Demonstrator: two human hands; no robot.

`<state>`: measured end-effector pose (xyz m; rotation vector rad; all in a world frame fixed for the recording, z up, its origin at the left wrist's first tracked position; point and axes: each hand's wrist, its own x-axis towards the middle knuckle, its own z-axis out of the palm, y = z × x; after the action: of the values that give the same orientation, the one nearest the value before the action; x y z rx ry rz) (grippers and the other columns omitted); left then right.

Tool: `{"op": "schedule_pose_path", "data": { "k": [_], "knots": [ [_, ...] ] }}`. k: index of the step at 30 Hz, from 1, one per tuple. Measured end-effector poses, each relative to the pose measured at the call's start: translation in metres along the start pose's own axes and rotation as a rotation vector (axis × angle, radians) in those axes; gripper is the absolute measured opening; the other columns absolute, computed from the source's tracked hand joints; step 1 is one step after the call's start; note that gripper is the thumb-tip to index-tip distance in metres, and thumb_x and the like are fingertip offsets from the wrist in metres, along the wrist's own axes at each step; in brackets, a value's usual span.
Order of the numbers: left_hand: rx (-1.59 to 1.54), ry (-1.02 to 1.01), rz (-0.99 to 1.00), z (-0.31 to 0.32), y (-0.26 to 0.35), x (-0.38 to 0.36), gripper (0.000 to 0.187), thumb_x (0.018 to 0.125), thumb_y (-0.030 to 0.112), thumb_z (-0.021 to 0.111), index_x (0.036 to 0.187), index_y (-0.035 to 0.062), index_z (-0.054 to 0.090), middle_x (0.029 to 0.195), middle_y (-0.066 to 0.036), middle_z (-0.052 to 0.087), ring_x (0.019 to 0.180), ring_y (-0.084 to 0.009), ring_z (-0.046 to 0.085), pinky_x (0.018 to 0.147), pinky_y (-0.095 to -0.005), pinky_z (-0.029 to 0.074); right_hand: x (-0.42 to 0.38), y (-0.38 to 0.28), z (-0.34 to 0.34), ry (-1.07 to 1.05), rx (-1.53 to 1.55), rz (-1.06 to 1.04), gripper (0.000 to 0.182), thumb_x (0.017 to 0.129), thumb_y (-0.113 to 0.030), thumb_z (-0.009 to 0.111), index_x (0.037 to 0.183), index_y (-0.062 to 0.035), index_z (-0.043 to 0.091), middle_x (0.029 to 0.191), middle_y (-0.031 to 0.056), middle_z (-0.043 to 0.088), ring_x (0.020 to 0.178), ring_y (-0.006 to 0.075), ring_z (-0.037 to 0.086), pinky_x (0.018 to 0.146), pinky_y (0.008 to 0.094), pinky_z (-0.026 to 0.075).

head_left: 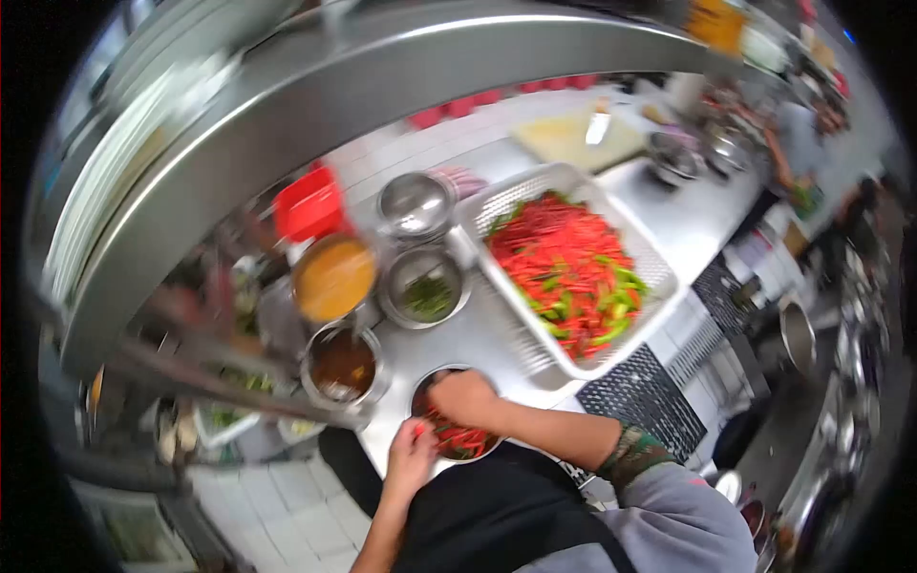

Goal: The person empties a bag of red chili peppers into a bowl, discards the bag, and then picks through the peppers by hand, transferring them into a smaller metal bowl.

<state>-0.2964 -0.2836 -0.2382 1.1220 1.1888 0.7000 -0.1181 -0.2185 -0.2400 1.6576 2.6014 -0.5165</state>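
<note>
Close to my body, a round metal bowl (496, 449) holds thin red pepper strips (465, 441) with some dark green among them. My right hand (466, 398) reaches into it, its fingers curled down; what they grip is hidden. At the bowl's left rim, my left hand (413, 453) is closed, with a small red pepper piece (418, 430) showing at the fingertips. Beyond the bowl stands a large white perforated tray (659, 256), heaped with red and green pepper strips (564, 253).
Left of the bowl are a pot of dark brown sauce (342, 368), a container of orange liquid (334, 279) and a metal bowl with chopped greens (427, 294). A metal shelf (382, 81) arches overhead. A cutting board (554, 140) lies behind; another person (798, 143) stands far right.
</note>
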Motion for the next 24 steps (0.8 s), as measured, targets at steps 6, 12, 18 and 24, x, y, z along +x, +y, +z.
{"op": "schedule_pose_path", "data": {
  "k": [6, 12, 18, 24],
  "knots": [
    [-0.03, 0.116, 0.038, 0.002, 0.009, 0.007, 0.011, 0.102, 0.011, 0.046, 0.105, 0.0034, 0.054, 0.078, -0.001, 0.053, 0.064, -0.0074, 0.05, 0.056, -0.0227, 0.045, -0.026, 0.001, -0.023, 0.216, 0.084, -0.065, 0.019, 0.084, -0.016, 0.058, 0.088, -0.0025, 0.07, 0.1, 0.0199, 0.065, 0.079, 0.0326, 0.071, 0.065, 0.043, 0.058],
    [-0.119, 0.011, -0.001, 0.013, 0.02, 0.018, 0.018, 0.105, 0.018, 0.047, 0.111, 0.0035, 0.056, 0.091, -0.005, 0.066, 0.073, -0.0124, 0.065, 0.064, -0.0256, 0.054, -0.058, -0.007, -0.036, 0.343, 0.308, -0.259, 0.021, 0.086, -0.016, 0.056, 0.1, -0.001, 0.058, 0.095, 0.0181, 0.063, 0.075, 0.0343, 0.068, 0.061, 0.0442, 0.055],
    [-0.297, -0.142, -0.075, 0.011, 0.016, 0.012, 0.011, 0.101, 0.01, 0.05, 0.108, 0.0024, 0.056, 0.084, -0.007, 0.066, 0.07, -0.0131, 0.064, 0.065, -0.0279, 0.057, -0.071, 0.005, -0.027, 0.432, 0.48, -0.265, 0.028, 0.085, -0.019, 0.064, 0.103, -0.0006, 0.053, 0.094, 0.0152, 0.064, 0.076, 0.0349, 0.066, 0.065, 0.0446, 0.054],
    [-0.208, -0.074, 0.047, 0.01, 0.017, 0.011, 0.008, 0.099, 0.005, 0.051, 0.105, 0.0009, 0.055, 0.087, -0.011, 0.066, 0.072, -0.0159, 0.065, 0.069, -0.03, 0.058, -0.068, 0.025, 0.003, 0.19, 1.387, -0.094, 0.016, 0.095, -0.017, 0.065, 0.09, -0.0015, 0.063, 0.071, 0.0007, 0.061, 0.067, 0.0095, 0.056, 0.062, 0.0275, 0.047]
  ]
}}
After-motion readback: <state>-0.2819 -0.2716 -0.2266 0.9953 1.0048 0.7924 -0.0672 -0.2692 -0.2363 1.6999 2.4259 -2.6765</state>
